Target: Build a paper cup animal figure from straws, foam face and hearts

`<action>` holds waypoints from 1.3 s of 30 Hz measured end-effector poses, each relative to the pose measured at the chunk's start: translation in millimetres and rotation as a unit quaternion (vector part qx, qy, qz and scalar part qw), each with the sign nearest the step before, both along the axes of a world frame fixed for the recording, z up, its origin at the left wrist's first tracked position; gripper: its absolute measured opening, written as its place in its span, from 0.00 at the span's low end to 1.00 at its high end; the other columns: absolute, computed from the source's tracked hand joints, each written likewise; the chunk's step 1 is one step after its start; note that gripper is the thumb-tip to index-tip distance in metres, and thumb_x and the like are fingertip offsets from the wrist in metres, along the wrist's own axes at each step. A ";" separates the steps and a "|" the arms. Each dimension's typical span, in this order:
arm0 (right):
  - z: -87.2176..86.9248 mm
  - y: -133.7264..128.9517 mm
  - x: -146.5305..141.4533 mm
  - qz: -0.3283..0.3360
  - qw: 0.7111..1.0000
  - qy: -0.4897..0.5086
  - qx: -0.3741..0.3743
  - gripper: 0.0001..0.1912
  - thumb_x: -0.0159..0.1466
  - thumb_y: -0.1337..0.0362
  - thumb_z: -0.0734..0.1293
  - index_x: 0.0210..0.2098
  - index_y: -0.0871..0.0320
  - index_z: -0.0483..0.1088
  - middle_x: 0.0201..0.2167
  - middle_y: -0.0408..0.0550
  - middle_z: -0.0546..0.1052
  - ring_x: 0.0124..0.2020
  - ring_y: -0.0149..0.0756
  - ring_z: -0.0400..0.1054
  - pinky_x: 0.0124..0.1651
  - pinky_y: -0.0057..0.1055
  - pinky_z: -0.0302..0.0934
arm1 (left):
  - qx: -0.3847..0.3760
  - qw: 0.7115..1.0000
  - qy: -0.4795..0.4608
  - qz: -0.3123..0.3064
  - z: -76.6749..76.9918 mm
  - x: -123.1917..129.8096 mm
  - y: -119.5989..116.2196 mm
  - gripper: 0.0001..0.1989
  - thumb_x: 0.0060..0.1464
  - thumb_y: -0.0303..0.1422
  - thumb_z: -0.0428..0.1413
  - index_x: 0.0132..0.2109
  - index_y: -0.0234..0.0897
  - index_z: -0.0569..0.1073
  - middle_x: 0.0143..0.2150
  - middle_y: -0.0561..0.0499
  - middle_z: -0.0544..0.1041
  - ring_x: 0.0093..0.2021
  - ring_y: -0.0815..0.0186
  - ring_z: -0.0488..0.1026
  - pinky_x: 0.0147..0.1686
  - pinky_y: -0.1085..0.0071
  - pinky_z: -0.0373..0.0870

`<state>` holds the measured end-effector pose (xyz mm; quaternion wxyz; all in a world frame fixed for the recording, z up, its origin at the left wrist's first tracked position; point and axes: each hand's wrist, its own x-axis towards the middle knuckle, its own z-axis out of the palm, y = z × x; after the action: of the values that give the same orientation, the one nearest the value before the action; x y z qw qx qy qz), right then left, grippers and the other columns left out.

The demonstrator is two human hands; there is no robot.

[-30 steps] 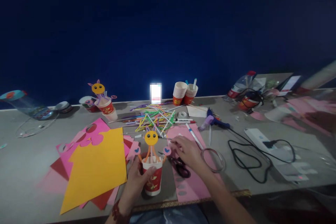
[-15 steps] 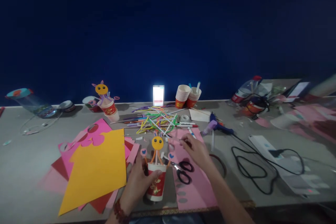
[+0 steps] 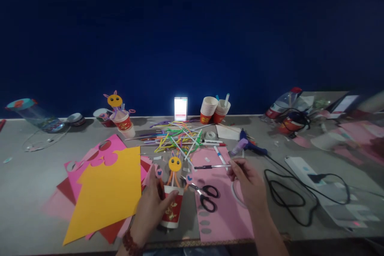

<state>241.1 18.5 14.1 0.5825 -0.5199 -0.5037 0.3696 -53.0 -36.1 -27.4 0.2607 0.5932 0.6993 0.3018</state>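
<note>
My left hand (image 3: pixel 151 206) holds the red paper cup (image 3: pixel 174 209), lightly enough not to dent it, while my right hand (image 3: pixel 249 182) pinches the pen (image 3: pixel 208 167).

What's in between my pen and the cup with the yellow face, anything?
Yes: the cup's own pink heart disc sticks out toward the pen. The scissors lie lower, right of the cup, so they look out of a straight path to the yellow face.

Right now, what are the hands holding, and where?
The left hand holds the red cup by its side; the right hand pinches a pen by its lighter end.
</note>
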 end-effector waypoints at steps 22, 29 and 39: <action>-21.7 -16.6 -19.1 0.005 0.999 0.033 -0.029 0.11 0.63 0.54 0.71 0.34 0.56 0.74 0.25 0.44 0.76 0.24 0.31 0.67 0.28 0.26 0.65 | -0.066 0.997 0.026 -0.029 10.7 -6.8 -3.4 0.39 0.61 0.46 0.50 0.72 0.35 0.46 0.38 0.46 0.79 0.38 0.55 0.79 0.37 0.65 0.70; -11.7 -26.7 -23.2 -0.026 0.998 0.065 -0.001 0.09 0.63 0.57 0.71 0.33 0.55 0.73 0.23 0.42 0.74 0.24 0.30 0.66 0.28 0.25 0.63 | -0.050 0.998 0.007 -0.044 10.0 -14.0 -0.6 0.36 0.64 0.46 0.46 0.71 0.34 0.46 0.32 0.52 0.77 0.31 0.59 0.76 0.34 0.67 0.67; -11.0 -34.8 -37.5 0.036 0.996 0.086 -0.012 0.09 0.63 0.58 0.72 0.31 0.56 0.73 0.21 0.42 0.73 0.23 0.30 0.67 0.26 0.24 0.64 | -0.060 0.993 0.066 -0.076 18.3 -16.0 3.6 0.27 0.65 0.44 0.45 0.66 0.37 0.58 0.30 0.53 0.77 0.31 0.61 0.76 0.31 0.70 0.62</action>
<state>203.6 -16.3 3.1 0.6037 -0.4744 -0.4662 0.4395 -68.9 -32.5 -9.1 0.2715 0.6463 0.6848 0.1989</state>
